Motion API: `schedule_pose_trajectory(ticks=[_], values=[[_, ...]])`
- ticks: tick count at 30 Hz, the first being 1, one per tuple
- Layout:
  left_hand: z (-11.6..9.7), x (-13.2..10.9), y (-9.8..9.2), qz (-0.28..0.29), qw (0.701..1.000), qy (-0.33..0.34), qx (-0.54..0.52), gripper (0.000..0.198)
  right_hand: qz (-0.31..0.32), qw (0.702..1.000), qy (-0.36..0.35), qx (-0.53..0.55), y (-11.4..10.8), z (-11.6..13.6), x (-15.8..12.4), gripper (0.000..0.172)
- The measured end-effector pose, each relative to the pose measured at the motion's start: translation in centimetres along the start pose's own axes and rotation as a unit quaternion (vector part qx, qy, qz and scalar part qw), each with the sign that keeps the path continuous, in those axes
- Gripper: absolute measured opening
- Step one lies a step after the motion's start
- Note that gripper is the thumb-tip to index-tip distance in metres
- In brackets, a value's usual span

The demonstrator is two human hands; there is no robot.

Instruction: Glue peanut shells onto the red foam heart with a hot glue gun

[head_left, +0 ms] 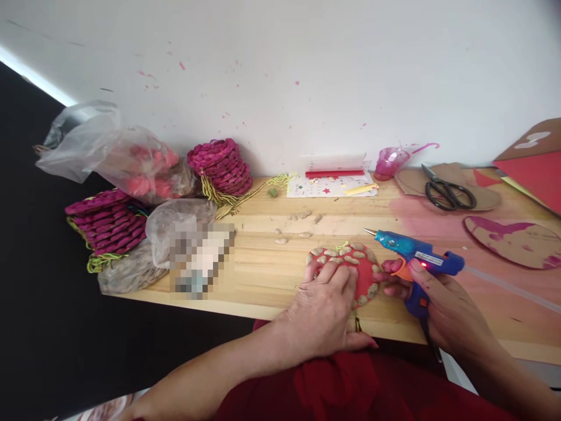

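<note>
My right hand (451,307) grips a blue hot glue gun (421,254). Its metal nozzle points left, over the wood, and a small red light glows on its body. Under my left hand (326,301) lies a red disc (364,275) rimmed with peanuts in their shells. The fingers of that hand are bent and pressed down onto the disc, with the thumb at the table's front edge. They hide the disc's left and lower parts. Beyond the disc several loose peanuts (305,235) are scattered on the wood.
Two magenta woven baskets (223,166) and plastic bags (131,164) occupy the left. A white paper (332,186), a pink cup (391,164), black-handled scissors (447,193) and cardboard pieces (512,242) lie towards the wall and right. The wooden table (258,275) ends close to my body.
</note>
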State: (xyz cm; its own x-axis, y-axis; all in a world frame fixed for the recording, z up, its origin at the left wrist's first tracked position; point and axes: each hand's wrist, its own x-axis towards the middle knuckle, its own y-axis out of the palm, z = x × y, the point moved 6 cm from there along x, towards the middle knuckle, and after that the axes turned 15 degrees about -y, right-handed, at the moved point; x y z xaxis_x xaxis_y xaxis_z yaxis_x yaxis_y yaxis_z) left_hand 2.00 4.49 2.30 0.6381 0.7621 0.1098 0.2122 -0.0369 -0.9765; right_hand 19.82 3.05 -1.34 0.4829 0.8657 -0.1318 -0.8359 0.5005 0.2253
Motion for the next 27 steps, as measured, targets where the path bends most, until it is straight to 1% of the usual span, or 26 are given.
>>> schedule_pose_trajectory(ticks=[3, 8, 13, 18, 23, 27], values=[[-0.06, 0.03, -0.03, 0.006, 1.0, 0.004, 0.009, 0.097, 0.001, 1.0, -0.01, -0.006, -0.11, 0.02, 0.01, 0.041], [-0.13, 0.09, 0.07, 0.013, 1.0, -0.001, 0.012, 0.096, 0.021, 0.999, -0.03, 0.006, 0.02, 0.2, 0.01, 0.041], [-0.04, 0.05, 0.14, 0.012, 1.0, -0.008, 0.0, 0.099, 0.02, 0.999, -0.042, 0.015, 0.2, 0.46, -0.03, 0.04], [-0.09, 0.06, 0.1, 0.019, 1.0, -0.016, 0.001, 0.097, 0.031, 0.999, -0.042, 0.015, 0.2, 0.32, -0.02, 0.038], [-0.09, 0.06, 0.13, 0.011, 1.0, -0.022, -0.002, 0.099, 0.034, 0.999, -0.04, 0.004, 0.12, 0.24, -0.02, 0.037], [-0.08, 0.02, 0.26, 0.011, 1.0, -0.022, 0.003, 0.1, 0.024, 0.999, -0.034, 0.0, 0.13, 0.19, 0.03, 0.042]])
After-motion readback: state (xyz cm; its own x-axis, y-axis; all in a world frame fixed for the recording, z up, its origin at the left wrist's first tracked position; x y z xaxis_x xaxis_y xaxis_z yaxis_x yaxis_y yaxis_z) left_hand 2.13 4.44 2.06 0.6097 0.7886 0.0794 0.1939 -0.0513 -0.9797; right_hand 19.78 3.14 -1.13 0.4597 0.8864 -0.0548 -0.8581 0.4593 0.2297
